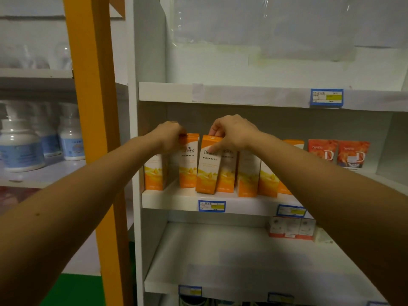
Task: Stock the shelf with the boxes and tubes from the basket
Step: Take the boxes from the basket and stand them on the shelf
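Observation:
Several tall orange-and-white boxes stand in a row on the middle white shelf [176,200]. My left hand [169,134] grips the top of one upright box [187,161] near the left of the row. My right hand [231,132] pinches the top of a neighbouring box [207,166], which tilts to the left with its foot at the shelf's front edge. More of the same boxes [248,173] stand to the right, partly hidden by my right forearm. The basket is out of view.
Two red-orange packs [339,153] stand at the right of the same shelf. Small white-and-red boxes [291,228] sit on the lower shelf [220,261]. An orange post [95,107] divides off a left rack holding white bottles [19,146]. The upper shelf [242,96] overhangs my hands.

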The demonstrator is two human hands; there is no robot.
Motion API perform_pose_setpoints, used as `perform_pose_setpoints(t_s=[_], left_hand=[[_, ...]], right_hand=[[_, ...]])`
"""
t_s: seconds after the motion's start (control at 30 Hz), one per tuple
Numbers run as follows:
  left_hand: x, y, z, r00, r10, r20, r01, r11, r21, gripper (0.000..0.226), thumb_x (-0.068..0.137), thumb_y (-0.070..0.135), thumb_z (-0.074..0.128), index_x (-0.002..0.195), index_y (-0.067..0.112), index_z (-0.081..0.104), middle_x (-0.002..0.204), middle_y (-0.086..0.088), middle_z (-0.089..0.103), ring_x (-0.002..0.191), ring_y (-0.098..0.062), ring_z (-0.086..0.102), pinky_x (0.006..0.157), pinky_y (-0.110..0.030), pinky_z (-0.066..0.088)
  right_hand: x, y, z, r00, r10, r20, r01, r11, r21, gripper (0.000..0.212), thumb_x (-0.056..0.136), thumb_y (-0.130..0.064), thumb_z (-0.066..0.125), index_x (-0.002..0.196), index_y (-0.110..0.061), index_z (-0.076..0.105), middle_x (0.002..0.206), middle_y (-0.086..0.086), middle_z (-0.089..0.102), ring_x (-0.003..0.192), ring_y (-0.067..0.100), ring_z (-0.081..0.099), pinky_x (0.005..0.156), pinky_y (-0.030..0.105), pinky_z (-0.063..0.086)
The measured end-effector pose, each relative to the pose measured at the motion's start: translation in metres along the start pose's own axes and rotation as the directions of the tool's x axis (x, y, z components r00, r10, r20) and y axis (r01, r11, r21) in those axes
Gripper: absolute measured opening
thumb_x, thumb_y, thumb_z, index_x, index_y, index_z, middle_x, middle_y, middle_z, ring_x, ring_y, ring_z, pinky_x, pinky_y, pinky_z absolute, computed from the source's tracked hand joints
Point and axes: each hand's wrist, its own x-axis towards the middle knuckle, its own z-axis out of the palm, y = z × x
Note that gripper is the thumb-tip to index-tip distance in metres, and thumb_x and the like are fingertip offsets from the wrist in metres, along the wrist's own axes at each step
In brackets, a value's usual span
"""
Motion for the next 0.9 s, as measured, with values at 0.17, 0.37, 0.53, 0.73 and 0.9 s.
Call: perform_pose_setpoints(t_s=[0.17, 0.37, 0.53, 0.73, 0.9], left_hand=[[-0.005, 0.001, 0.000, 0.998, 0.028, -0.063, -0.023, 0.997, 0.078, 0.034, 0.090, 0.022, 0.053, 0.122, 0.009, 0.057, 0.122, -0.014, 0.053, 0.109, -0.028, 0.054, 0.090, -0.034, 0.045], [-0.014, 0.006, -0.007, 0.992, 0.049, -0.119, -0.035, 0.992, 0.122, 0.043, 0.089, 0.028, 0.055, 0.128, 0.010, 0.052, 0.129, -0.012, 0.048, 0.114, -0.029, 0.052, 0.094, -0.040, 0.048], [-0.021, 0.010, -0.009, 0.989, 0.064, -0.133, -0.048, 0.992, 0.120, 0.043, 0.089, 0.029, 0.054, 0.128, 0.010, 0.052, 0.127, -0.011, 0.051, 0.114, -0.028, 0.053, 0.090, -0.037, 0.049], [-0.042, 0.017, -0.002, 0.979, 0.092, -0.180, -0.068, 0.988, 0.138, 0.038, 0.090, 0.028, 0.052, 0.124, 0.011, 0.052, 0.121, -0.010, 0.056, 0.111, -0.026, 0.053, 0.083, -0.035, 0.047], [-0.072, 0.024, 0.019, 0.976, 0.096, -0.194, -0.079, 0.992, 0.097, 0.037, 0.091, 0.026, 0.051, 0.124, 0.012, 0.052, 0.125, -0.009, 0.057, 0.112, -0.024, 0.055, 0.086, -0.035, 0.049]], right_hand=[[0.013, -0.002, 0.007, 0.999, 0.035, 0.018, -0.035, 0.999, 0.028, 0.037, 0.076, -0.031, 0.074, 0.108, -0.019, 0.060, 0.114, 0.003, 0.064, 0.105, 0.021, 0.060, 0.090, 0.037, 0.051], [0.017, 0.001, 0.021, 1.000, 0.009, -0.017, -0.011, 0.997, -0.074, 0.043, 0.083, -0.034, 0.065, 0.124, -0.023, 0.055, 0.126, 0.004, 0.059, 0.118, 0.024, 0.052, 0.097, 0.040, 0.044], [0.011, 0.001, 0.027, 0.992, -0.065, -0.112, 0.037, 0.971, -0.236, 0.057, 0.084, -0.036, 0.063, 0.136, -0.023, 0.044, 0.141, 0.005, 0.044, 0.130, 0.027, 0.038, 0.105, 0.042, 0.035], [-0.013, 0.008, 0.025, 0.974, -0.101, -0.202, 0.054, 0.973, -0.226, 0.059, 0.086, -0.032, 0.061, 0.138, -0.021, 0.038, 0.143, 0.004, 0.042, 0.131, 0.025, 0.038, 0.105, 0.041, 0.036], [-0.054, 0.023, 0.036, 0.971, -0.104, -0.216, 0.059, 0.977, -0.202, 0.048, 0.088, -0.028, 0.057, 0.133, -0.021, 0.043, 0.137, 0.003, 0.047, 0.124, 0.022, 0.043, 0.097, 0.038, 0.041]])
